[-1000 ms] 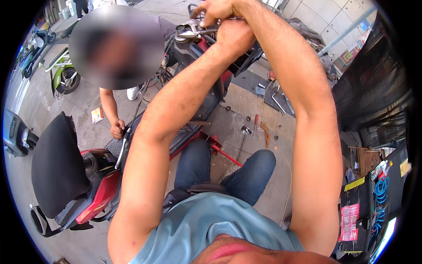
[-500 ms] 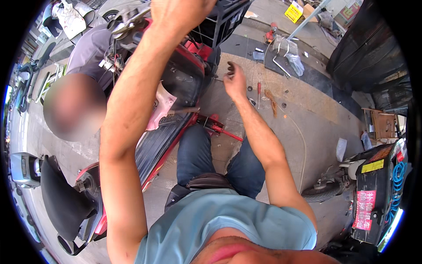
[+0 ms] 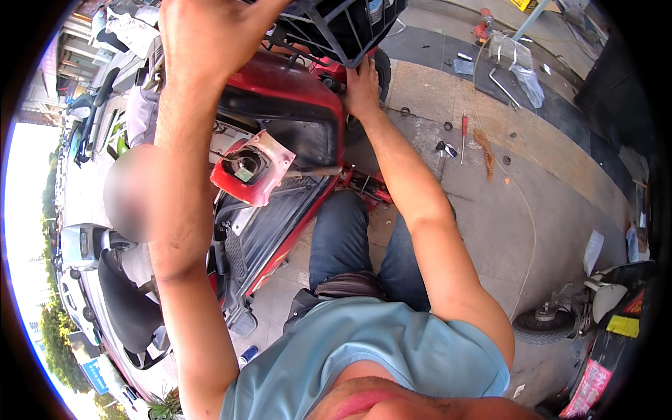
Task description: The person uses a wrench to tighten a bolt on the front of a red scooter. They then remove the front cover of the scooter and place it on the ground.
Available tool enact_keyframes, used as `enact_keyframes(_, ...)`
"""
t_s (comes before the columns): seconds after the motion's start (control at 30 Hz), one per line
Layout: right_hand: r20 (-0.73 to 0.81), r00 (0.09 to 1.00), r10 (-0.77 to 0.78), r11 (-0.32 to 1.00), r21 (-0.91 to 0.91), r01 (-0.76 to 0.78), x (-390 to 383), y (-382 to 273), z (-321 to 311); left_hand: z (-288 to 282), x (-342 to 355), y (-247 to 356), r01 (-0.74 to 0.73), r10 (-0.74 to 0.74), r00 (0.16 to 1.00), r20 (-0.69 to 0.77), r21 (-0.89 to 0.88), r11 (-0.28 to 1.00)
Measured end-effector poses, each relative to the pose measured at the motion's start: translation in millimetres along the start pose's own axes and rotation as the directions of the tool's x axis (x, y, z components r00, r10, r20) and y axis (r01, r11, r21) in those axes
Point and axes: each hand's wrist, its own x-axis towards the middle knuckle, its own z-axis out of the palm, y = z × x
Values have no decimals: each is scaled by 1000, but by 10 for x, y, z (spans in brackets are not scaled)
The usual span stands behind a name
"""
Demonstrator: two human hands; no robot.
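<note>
My left hand (image 3: 210, 35) is raised at the top, beside the black wire basket (image 3: 336, 24) on the red scooter; its fingers are mostly cut off, so its grip is hidden. My right hand (image 3: 360, 91) is at the front of the scooter, under the basket's corner by the front wheel (image 3: 381, 73), its fingers curled on something I cannot make out. Between my arms are the scooter's red front body (image 3: 259, 80), a loose-looking red panel with an opening (image 3: 262, 178) and the ribbed footboard (image 3: 255, 234).
A person (image 3: 129, 192) is beyond my left forearm. On the pavement lie a red screwdriver (image 3: 463, 136), keys (image 3: 446, 148), dark rings, a metal bar (image 3: 504, 91) and plastic bags (image 3: 528, 87). A red jack (image 3: 367, 185) sits by my knees. Another vehicle's wheel (image 3: 546, 325) is at lower right.
My left hand has moved left from the handlebar area. My right hand came down from the handlebar and then rose to below the basket's corner. The view has shifted, showing more street at left.
</note>
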Motion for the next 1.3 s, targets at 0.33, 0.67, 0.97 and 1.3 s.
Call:
enact_keyframes(0.33, 4, 992, -129, 992, 4, 129, 93, 76, 4, -145, -20, 113, -60, 56, 998, 38, 117, 991)
enact_keyframes(0.67, -1, 992, -126, 991, 48, 126, 121, -151, -282, -415, -430, 190, -155, 148, 985, 94, 78, 985)
enact_keyframes(0.97, -44, 981, -187, 981, 37, 188, 82, 17, -80, -679, -681, 240, -299, 296, 948, 115, 5, 954)
enact_keyframes(1.3, 57, 992, -109, 969, 230, 94, 143, -66, -157, -750, -795, 256, -349, 349, 931, 111, -18, 937)
